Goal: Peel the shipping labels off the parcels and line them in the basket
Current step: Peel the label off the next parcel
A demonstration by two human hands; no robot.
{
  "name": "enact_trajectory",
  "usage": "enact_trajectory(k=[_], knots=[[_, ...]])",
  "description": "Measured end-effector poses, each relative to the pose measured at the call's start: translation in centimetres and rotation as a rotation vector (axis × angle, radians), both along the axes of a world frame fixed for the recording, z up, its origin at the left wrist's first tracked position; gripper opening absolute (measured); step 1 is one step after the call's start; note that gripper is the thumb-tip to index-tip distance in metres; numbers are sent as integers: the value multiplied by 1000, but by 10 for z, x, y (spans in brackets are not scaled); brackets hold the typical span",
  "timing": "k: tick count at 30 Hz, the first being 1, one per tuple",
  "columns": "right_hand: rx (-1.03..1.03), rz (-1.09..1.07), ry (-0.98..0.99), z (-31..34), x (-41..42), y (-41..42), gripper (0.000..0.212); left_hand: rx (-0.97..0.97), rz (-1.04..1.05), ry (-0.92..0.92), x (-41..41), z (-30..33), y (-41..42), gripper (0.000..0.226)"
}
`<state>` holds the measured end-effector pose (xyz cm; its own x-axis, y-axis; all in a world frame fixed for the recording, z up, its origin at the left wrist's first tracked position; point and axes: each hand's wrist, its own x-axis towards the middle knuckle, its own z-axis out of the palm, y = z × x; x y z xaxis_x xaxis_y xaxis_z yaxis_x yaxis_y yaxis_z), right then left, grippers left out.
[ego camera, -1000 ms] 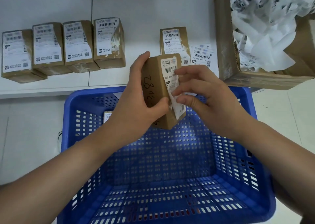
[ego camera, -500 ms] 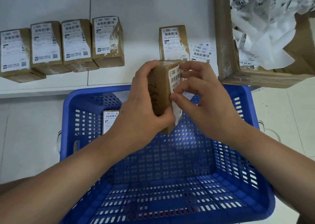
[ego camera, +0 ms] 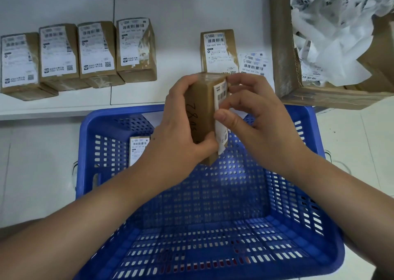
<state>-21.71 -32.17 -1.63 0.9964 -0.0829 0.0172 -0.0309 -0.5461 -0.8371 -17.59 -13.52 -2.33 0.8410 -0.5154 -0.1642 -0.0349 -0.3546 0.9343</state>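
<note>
Blue basket (ego camera: 102, 143) on the floor below the white shelf (ego camera: 181, 8), one labelled parcel (ego camera: 138, 149) lying inside at the far wall. Cardboard box (ego camera: 283, 66) of crumpled label backing sits at the right. Row of four labelled parcels (ego camera: 78, 55) at left on the shelf, a fifth (ego camera: 219, 51) mid-shelf. Left hand (ego camera: 177, 139) grips the brown parcel (ego camera: 200, 113) above the basket; right hand (ego camera: 255, 117) pinches its half-lifted label (ego camera: 221, 134) between thumb and fingers

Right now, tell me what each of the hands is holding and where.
The left hand grips the parcel around its handwritten side and back. The right hand pinches the edge of the shipping label on its front face.
</note>
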Motion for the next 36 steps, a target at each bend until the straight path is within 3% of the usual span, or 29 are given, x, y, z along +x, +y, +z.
enact_trajectory(k=[6, 19, 23, 28, 36], knots=[[-24, -62, -16, -5, 0, 0, 10, 63, -38, -70, -3, -3, 1, 95], [156, -89, 16, 5, 3, -1, 13, -22, 26, 29, 0, 2, -2, 90], [69, -52, 5, 1, 4, -3, 5, -8, 14, 19, -1, 0, -2, 90], [76, -39, 13, 1, 3, -4, 29, -19, -4, 22, -2, -1, -1, 91], [58, -126, -25, -1, 5, -6, 12, 50, -41, -2, -4, -3, -2, 94]])
